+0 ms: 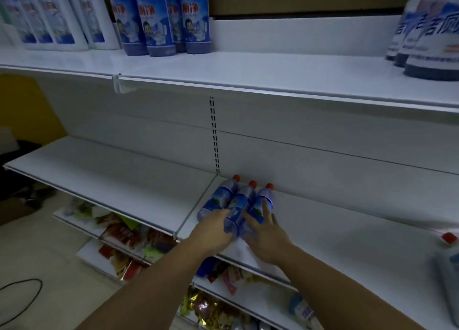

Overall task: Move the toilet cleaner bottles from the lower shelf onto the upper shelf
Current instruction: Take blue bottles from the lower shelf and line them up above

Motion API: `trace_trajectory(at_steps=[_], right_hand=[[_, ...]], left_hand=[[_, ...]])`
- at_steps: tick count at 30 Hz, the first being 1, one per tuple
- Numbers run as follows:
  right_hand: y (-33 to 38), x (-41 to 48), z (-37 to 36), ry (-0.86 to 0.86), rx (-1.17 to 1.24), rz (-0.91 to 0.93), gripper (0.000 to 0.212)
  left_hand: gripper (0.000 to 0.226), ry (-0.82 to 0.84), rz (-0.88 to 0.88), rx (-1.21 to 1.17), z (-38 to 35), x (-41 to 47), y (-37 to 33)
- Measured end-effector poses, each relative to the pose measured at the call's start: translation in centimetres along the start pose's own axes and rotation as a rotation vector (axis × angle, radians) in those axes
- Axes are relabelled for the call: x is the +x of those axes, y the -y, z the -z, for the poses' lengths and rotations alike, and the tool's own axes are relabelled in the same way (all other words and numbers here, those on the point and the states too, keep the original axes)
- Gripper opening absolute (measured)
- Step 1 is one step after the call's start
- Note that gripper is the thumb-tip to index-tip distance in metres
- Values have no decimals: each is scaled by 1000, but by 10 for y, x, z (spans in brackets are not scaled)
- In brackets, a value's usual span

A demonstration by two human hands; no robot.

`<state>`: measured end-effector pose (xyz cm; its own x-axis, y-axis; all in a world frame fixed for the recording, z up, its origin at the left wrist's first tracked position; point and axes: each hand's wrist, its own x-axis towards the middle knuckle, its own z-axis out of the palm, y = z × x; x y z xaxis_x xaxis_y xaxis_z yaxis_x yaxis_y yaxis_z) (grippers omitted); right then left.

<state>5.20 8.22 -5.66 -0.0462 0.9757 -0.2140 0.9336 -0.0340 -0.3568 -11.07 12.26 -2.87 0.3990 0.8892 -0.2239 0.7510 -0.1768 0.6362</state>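
Note:
Three blue toilet cleaner bottles with orange caps stand side by side on the lower shelf [335, 220]: a left bottle [221, 195], a middle bottle [242, 200] and a right bottle [263, 197]. My left hand [213, 233] lies against the base of the left and middle bottles, fingers curled around them. My right hand [267, 235] rests with spread fingers on the right bottle's lower part. The white upper shelf [273, 74] runs across above, with a wide bare stretch in its middle.
On the upper shelf stand several blue bottles [159, 19] at left, white bottles [49, 14] further left, and larger bottles [432, 36] at right. Another red-capped bottle [449, 257] sits at the lower shelf's right edge. Packaged goods [129, 233] fill the shelves below.

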Motion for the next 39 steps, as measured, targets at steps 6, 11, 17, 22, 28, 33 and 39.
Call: trace_trajectory(at_steps=[6,11,17,22,28,33,39], right_hand=[[1,7,-7,-114,174,-215,47],[-38,-8,6,-162,235,-351,57],[-105,-61,11,-52,433,-403,37],[-132,-100,4,-63,450,-454,27],[-122,-82,10,-172,722,-553,49],[-141,-43,5,-84,771,-701,71],[-129,-53,31,97,978,-684,25]], left_hand=[[32,-9,98,118,-12,17,12],[45,-158,233,204,-26,25,7],[46,-219,316,-38,-41,51,-18],[46,6,438,-179,-53,61,-45],[52,147,488,-531,-79,33,-60],[42,203,425,-923,-82,-19,-69],[47,226,328,-1146,-62,-59,-76]])
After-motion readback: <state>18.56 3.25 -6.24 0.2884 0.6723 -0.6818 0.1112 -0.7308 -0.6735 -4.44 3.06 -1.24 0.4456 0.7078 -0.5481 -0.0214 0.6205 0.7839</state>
